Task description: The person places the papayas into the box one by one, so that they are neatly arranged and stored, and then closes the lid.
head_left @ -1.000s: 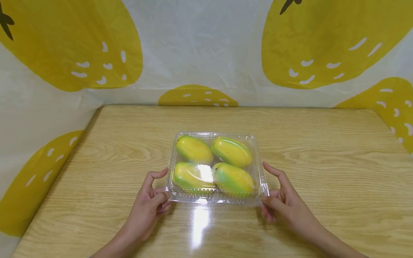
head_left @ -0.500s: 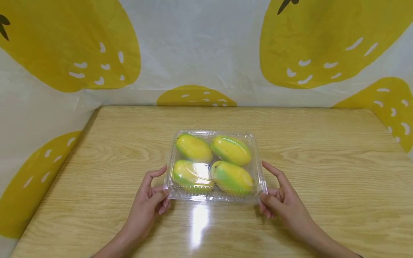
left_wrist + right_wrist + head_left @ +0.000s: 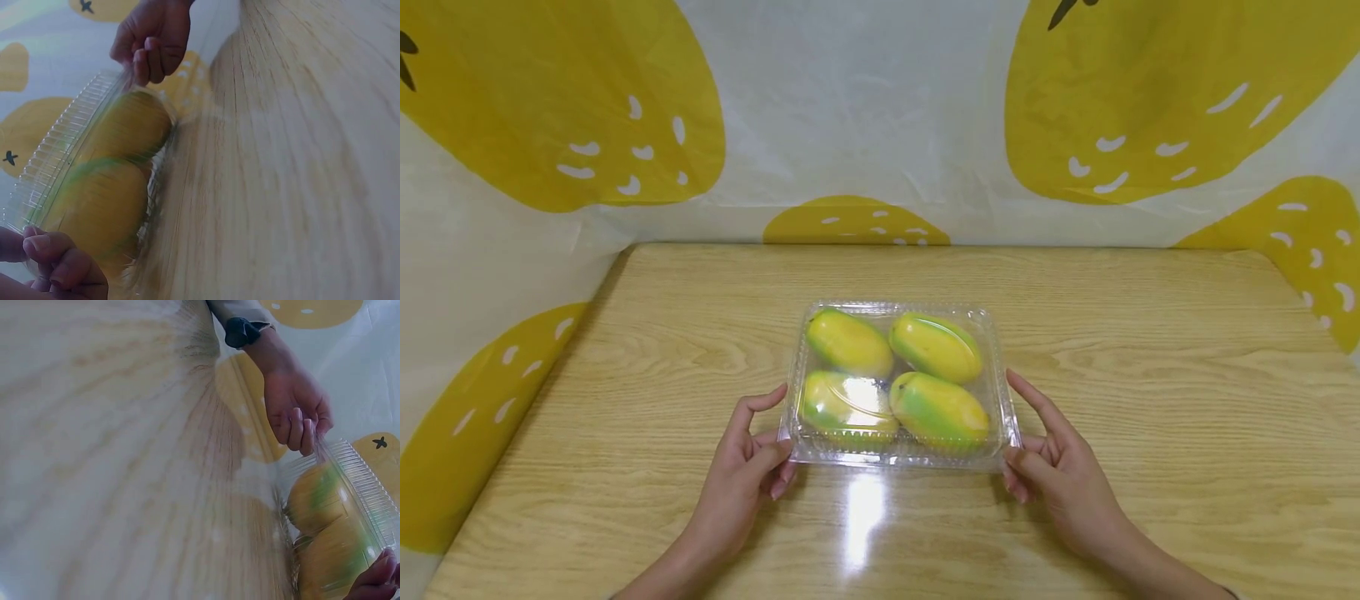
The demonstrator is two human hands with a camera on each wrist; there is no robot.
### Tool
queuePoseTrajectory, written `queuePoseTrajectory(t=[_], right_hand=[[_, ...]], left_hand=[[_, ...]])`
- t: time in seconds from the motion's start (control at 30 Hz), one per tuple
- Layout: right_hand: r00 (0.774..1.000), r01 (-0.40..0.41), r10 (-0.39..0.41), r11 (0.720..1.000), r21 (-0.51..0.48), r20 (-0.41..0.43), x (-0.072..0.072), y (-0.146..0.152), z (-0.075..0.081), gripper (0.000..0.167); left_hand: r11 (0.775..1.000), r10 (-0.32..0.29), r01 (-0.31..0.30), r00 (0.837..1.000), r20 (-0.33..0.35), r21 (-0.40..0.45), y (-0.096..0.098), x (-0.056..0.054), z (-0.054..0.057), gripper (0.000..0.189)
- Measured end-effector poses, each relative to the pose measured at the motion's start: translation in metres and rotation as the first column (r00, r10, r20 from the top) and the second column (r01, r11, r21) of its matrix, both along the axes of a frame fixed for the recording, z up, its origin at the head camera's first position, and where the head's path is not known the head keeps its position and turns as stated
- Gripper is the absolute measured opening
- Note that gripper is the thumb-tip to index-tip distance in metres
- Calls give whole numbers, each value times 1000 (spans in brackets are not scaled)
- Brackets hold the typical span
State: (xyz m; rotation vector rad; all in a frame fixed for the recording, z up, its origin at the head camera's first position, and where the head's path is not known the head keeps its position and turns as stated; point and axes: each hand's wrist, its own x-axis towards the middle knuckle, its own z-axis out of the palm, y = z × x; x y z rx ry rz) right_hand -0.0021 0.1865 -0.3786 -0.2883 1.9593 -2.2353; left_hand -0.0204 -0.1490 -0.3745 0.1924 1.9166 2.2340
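Note:
A clear plastic clamshell box [image 3: 898, 460] with its lid over several yellow-green mangoes [image 3: 942, 408] is between my hands. My left hand [image 3: 741, 475] pinches the near left corner of its rim, thumb on top and fingertips below. At the near right corner, my right hand [image 3: 1071, 483] pinches the rim the same way. Both index fingers extend along the box's short sides. Two mangoes [image 3: 100, 200] show through the side wall in the left wrist view, close above the wood. Whether the box's bottom touches the table, I cannot tell.
The wood-grain table [image 3: 1150, 350] extends around the box on all sides. A white sheet with yellow fruit prints [image 3: 865, 108] hangs along the back and the left side. A bright light reflection lies on the tabletop in front of the box.
The box and both hands have shifted very slightly away from me over the last second. Both hands keep the same hold on the rim.

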Motion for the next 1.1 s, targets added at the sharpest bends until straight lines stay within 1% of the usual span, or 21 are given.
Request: queuePoseTrajectory(t=[0.13,0.27,0.37,0.5,0.6,0.73,0.8,0.93,1.0,1.1], right_hand=[[1000,9,-9,1000,13,-5,1,0,1,77],[1000,16,-16,1000,1,-8,1,-1,2,77],[1000,13,-13,1000,-13,1,1,-2,2,77],[1000,20,-20,1000,7,14,0,-2,3,75],[999,47,-48,997,55,17,0,-3,4,75],[997,79,-82,985,151,15,1,-5,5,73],[998,54,-56,983,173,6,1,-5,5,72],[999,-35,33,981,191,15,1,0,7,69],[997,-72,70,973,221,18,2,6,8,67],[995,-95,95,951,295,12,3,17,11,63]], left_hand=[[1000,0,0,1000,-2,1,0,0,0,52],[1000,-4,4,1000,-4,2,0,0,0,53],[1000,-7,7,1000,-2,4,0,0,0,53],[1000,-11,11,1000,-1,4,1,0,-1,53],[1000,-12,12,1000,-2,-3,0,-2,-2,53],[1000,-10,10,1000,2,-15,0,-3,-3,53],[1000,-4,4,1000,-1,-22,0,-2,-4,53],[998,28,-29,1000,-7,-51,-2,1,-6,50],[997,38,-38,999,-4,-71,-3,2,-6,47],[996,22,-21,1000,10,-90,-5,4,-6,47]])
